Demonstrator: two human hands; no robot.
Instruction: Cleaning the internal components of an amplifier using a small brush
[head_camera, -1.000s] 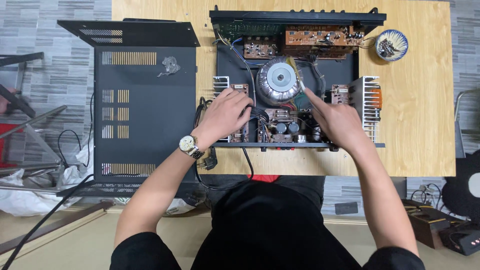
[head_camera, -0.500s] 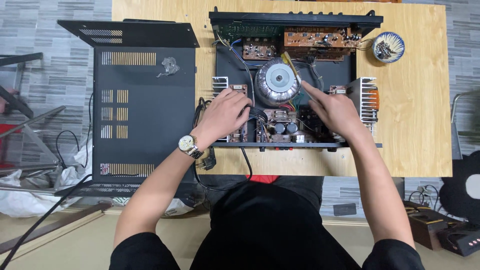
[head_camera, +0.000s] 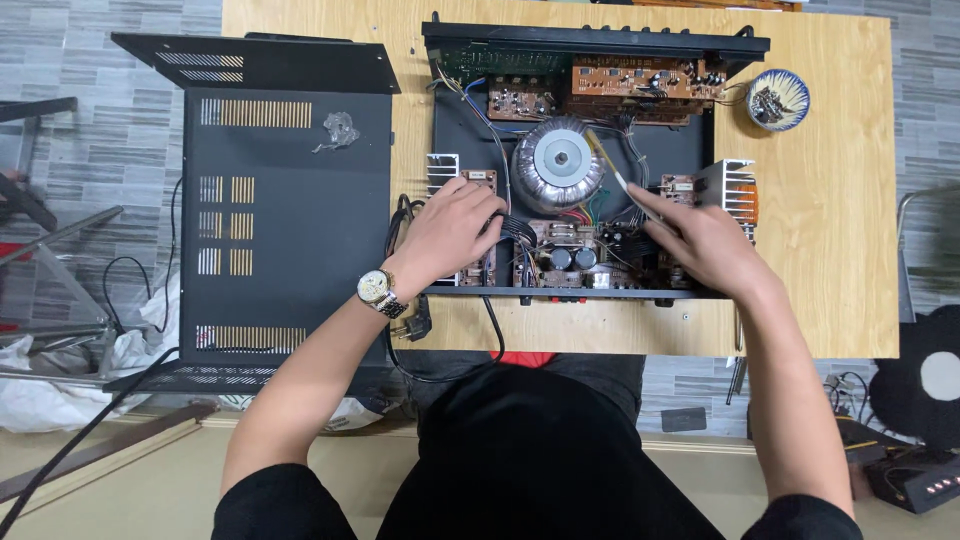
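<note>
Leaning over an opened black amplifier chassis (head_camera: 450, 140) on a pale wooden table (head_camera: 830, 260), a person works with both bare hands inside it, seen from the head camera. At the chassis's centre sits a round silver transformer (head_camera: 556, 163); the left hand (head_camera: 452, 232), a wristwatch (head_camera: 380, 291) on its wrist, rests just left of and below that transformer, fingers curled loosely on a bundle of dark wires (head_camera: 512, 228), though a firm grip cannot be told. The right hand (head_camera: 700, 240), to the transformer's lower right, pinches a thin yellow-handled tool (head_camera: 608, 160) whose far end lies beside the transformer. Brown circuit boards (head_camera: 640, 78) line the chassis behind the transformer. Left of the chassis lies its removed black cover (head_camera: 290, 220); to the upper right stands a small patterned bowl (head_camera: 778, 99).
</note>
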